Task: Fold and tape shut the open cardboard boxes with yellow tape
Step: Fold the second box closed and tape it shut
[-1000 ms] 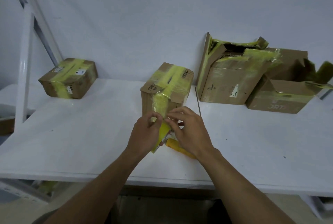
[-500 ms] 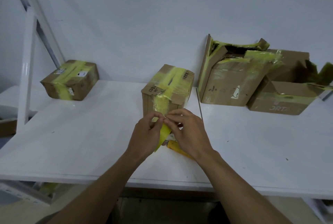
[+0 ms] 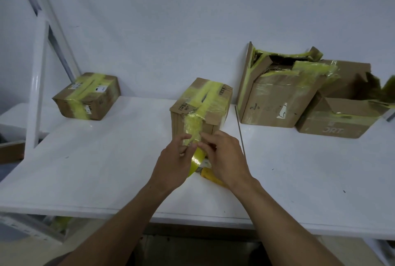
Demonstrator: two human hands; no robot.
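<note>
**Middle box being taped on a white table**

At the far left a white metal post (image 3: 38,82) rises with a slanted brace behind it, in front of a plain pale wall (image 3: 192,20) that fills the background. The white table (image 3: 96,169) runs the whole width of the view; a few small dark specks mark its top, and a thin seam (image 3: 239,129) crosses it right of centre.

A closed taped box (image 3: 87,96) sits near the table's left rear corner. The middle box (image 3: 203,107) stands at the centre, flaps shut, with yellow tape (image 3: 197,156) running over its top and down its near face. The left hand (image 3: 174,163) and right hand (image 3: 226,158) meet at that face, the fingers of both curled and pinching the loose lower end of the tape.

A yellow object (image 3: 210,177) lies on the table under the right hand; what it is cannot be told. At the right rear, against the wall, an open box (image 3: 277,103) with torn tape stands just beside another open box (image 3: 333,122).
</note>
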